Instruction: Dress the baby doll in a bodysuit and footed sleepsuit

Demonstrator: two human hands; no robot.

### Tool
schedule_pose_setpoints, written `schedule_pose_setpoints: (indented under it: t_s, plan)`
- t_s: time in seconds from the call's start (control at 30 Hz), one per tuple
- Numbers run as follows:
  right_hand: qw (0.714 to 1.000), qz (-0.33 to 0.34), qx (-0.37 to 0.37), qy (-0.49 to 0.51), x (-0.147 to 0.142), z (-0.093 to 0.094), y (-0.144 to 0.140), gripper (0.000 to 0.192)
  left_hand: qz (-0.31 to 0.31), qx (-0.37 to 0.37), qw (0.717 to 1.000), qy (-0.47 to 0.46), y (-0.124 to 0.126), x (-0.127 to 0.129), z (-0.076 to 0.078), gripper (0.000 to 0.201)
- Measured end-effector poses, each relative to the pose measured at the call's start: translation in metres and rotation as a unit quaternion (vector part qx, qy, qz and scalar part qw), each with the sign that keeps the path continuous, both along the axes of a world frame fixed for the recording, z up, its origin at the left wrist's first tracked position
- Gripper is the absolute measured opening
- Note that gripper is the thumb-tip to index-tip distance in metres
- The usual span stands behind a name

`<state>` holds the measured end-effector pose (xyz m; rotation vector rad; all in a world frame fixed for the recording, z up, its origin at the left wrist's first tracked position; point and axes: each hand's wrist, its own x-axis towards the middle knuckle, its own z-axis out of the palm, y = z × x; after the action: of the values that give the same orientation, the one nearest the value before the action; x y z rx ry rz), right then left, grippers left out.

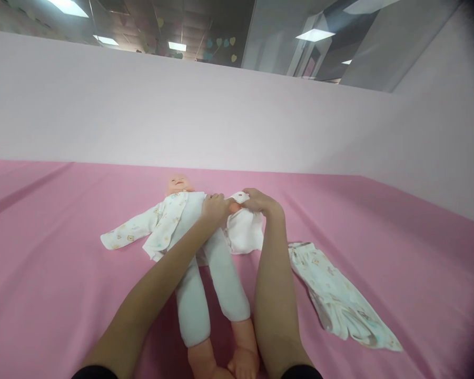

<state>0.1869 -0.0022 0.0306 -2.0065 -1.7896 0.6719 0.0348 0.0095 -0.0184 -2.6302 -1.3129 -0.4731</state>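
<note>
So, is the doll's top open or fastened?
Open: a front panel of the top lies to one side, and the white chest of the doll shows uncovered.

We reach over a doll (226,281), our left hand (216,210) against its body, our right hand (258,201) pinching what seems to be a sleeve (240,197) of its printed jacket (170,220). Right of that hand, nearer us, a patterned garment (337,295) lies on the pink sheet (51,263).

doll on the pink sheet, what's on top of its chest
The printed jacket lies over one side of the doll, and the left hand is over the other. Its white body shows between them; whatever is beneath the jacket and hand is covered.
</note>
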Motion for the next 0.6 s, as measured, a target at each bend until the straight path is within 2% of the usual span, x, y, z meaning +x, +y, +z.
schedule_pose_setpoints:
  t_s: [0.13, 0.3, 0.5, 0.6]
  plan:
    - [0.999, -0.002, 0.035, -0.003, -0.008, 0.006, -0.004, 0.033, -0.012, 0.003, 1.0, -0.005, -0.003, -0.002, 0.001, 0.033]
    - [0.996, 0.028, 0.048, 0.063, -0.028, 0.016, -0.01, 0.033, -0.04, -0.008, 0.999, -0.005, -0.003, -0.005, 0.003, 0.032]
    - [0.993, 0.019, 0.079, 0.085, -0.036, 0.021, -0.01, 0.03, -0.123, -0.087, 0.987, -0.063, 0.009, -0.014, 0.008, 0.03]
    - [0.992, 0.012, 0.096, 0.075, -0.038, 0.021, -0.01, 0.028, -0.122, -0.109, 0.982, -0.092, 0.012, -0.019, 0.01, 0.03]
